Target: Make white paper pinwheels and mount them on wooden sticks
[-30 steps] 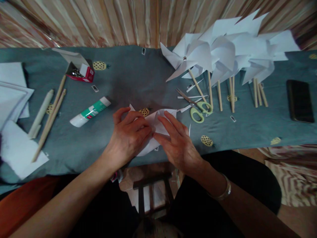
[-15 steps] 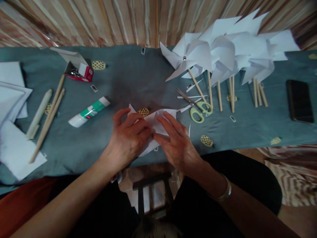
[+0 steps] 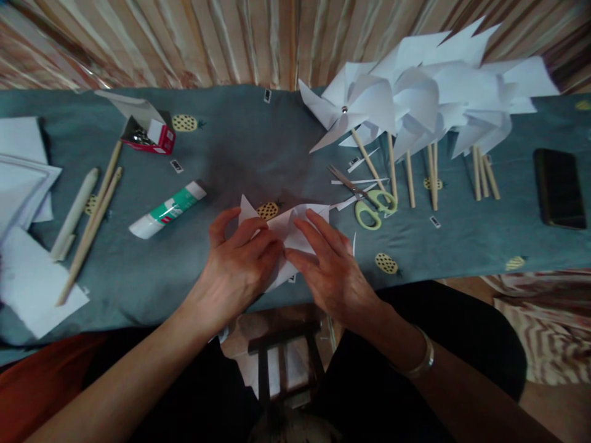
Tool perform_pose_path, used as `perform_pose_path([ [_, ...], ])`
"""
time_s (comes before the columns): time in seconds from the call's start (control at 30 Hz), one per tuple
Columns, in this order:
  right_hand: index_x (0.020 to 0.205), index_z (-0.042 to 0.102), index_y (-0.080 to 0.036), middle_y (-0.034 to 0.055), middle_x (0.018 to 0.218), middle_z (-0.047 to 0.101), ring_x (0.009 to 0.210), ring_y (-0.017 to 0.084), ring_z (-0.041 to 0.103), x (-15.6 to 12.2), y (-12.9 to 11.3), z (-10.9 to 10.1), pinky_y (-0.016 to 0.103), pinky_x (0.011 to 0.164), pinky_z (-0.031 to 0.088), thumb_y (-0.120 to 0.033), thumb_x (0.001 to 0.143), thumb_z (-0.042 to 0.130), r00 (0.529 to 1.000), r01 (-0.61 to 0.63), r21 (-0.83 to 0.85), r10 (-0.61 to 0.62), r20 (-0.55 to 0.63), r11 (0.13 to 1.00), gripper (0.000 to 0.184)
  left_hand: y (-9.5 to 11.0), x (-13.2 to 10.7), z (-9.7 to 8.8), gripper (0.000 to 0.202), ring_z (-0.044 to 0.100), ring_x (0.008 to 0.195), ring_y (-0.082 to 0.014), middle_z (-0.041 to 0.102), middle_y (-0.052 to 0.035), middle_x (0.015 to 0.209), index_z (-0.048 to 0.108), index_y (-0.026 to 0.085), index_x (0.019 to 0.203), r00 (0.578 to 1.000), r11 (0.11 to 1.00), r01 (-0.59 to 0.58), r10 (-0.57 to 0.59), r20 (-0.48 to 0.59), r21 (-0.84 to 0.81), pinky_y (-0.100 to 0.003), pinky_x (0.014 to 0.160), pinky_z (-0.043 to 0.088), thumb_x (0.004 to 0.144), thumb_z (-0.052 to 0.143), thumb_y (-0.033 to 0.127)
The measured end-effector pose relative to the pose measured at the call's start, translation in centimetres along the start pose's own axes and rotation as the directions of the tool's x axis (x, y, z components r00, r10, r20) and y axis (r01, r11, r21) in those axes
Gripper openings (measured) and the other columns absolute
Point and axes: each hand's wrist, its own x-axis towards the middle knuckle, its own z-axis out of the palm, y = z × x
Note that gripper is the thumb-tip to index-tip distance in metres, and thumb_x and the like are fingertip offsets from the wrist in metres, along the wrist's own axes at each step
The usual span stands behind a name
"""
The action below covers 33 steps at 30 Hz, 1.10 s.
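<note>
Between my two hands, near the front edge of the table, lies a white paper pinwheel sheet with its corners folded toward the middle. My left hand has its fingers curled and pressed onto the left part of the paper, partly covering it. My right hand holds the right part, thumb and fingers closing on a fold close to the centre. One pointed corner sticks up past my left fingers. Green-handled scissors lie half open just beyond my right hand, among thin paper strips.
Finished white paper pinwheels on wooden sticks lie at the back right, and a phone at the far right. To the left are a glue stick, an open red box of metal pins, wooden sticks and paper sheets.
My left hand has shifted slightly on the paper, its fingers drawing in a little. My right hand stays almost in place.
</note>
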Motion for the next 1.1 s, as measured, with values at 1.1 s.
perform_pose_path([
  [1.1,0.116,0.06,-0.023,0.0106,0.146,0.041,0.144,0.029,0.021,0.8,-0.2,-0.4,0.053,0.106,0.039,-0.011,0.091,0.047,0.999,0.041,-0.08,-0.04,0.008,0.996,0.031,-0.1,-0.9,0.6,0.013,0.059,0.106,-0.0238,0.073,0.0005,0.097,0.064,0.023,0.095,0.998,0.995,0.04,-0.044,-0.039,-0.088,-0.053,0.11,0.021,0.086,0.059,0.015],
])
